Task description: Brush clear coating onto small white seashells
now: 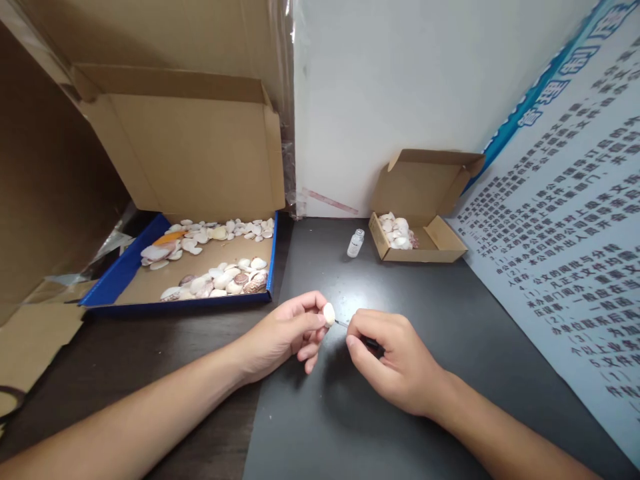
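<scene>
Between the thumb and fingers of my left hand (295,330) is a small white seashell (329,314), held up over the dark mat. My right hand (393,357) is closed around a small applicator brush (341,323) with a black handle, which is mostly hidden in the palm. The brush's thin tip reaches the shell's right edge; whether it touches cannot be made out. Beyond both hands stands a small clear glass bottle (355,244) with a pale label and no cap on it.
At left, a blue-edged cardboard box (145,283) holds rows of seashells, its lid raised. A smaller open cardboard box (425,255) with more shells stands at the back right. A white panel (380,80) rises behind, and a printed sheet (565,267) borders the right side.
</scene>
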The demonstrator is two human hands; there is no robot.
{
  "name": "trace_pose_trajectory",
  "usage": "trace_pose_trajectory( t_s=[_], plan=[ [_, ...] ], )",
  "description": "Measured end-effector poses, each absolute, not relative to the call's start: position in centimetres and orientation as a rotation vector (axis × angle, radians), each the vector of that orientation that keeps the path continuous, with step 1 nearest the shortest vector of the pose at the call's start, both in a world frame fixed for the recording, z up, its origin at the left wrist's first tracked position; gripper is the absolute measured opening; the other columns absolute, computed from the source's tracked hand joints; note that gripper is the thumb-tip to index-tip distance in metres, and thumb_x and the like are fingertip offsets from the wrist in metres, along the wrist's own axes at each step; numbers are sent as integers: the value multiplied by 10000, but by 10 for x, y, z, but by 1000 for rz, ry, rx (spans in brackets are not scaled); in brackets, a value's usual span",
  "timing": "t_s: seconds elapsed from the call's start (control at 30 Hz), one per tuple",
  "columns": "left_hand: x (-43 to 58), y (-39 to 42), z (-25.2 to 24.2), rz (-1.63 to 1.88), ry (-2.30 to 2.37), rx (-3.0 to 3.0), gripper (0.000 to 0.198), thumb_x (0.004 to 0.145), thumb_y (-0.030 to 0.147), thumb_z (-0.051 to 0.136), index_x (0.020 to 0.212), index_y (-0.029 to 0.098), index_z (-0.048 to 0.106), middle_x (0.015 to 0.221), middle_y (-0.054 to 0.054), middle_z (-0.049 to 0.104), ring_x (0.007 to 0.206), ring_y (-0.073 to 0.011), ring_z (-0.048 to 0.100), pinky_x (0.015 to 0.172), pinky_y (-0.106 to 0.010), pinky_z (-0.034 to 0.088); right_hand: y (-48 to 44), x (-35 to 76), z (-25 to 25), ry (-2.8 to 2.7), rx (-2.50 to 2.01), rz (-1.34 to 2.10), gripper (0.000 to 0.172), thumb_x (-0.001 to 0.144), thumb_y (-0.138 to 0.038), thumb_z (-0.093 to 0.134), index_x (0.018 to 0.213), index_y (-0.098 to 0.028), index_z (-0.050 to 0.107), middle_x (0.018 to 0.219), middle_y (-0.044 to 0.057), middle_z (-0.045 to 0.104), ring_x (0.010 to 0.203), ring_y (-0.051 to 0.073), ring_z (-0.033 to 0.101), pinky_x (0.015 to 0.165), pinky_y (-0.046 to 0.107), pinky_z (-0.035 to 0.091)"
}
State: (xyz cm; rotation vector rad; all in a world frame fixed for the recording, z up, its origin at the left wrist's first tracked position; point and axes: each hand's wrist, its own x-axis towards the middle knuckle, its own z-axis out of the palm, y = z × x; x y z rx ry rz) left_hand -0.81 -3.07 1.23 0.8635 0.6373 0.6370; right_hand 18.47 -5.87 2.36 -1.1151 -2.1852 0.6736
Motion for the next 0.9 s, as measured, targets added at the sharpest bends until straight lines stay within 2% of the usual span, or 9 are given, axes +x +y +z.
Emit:
trace_pose_trajectory(
  t_s=[0.5, 0.77, 0.9],
  plan=[
    [-11, -30, 12, 642, 625, 810, 142, 837, 248, 634, 861, 176, 513, 678, 41, 557, 393, -30, 400, 436, -199, 473, -61, 185, 27, -2159, -805, 634, 204, 811, -101, 459, 640, -209, 432, 565, -33, 428, 516, 119, 389, 507, 255, 302],
    [-11, -29, 14, 651, 617, 815, 110, 847, 214, 590, 837, 180, 485, 703, 35, 568, 387, -26, 406, 432, -195, 481, -58, 184, 24, -2148, -1144, 596, 260, 837, -146, 443, 598, -207, 358, 553, -30, 428, 503, 113, 405, 513, 252, 290],
    [-11, -29, 13, 657, 618, 823, 122, 851, 230, 601, 833, 178, 492, 711, 36, 575, 373, -22, 405, 410, -189, 474, -58, 184, 25, -2156, -1141, 590, 259, 828, -143, 450, 592, -206, 363, 549, -31, 431, 498, 111, 402, 505, 251, 284]
  ],
)
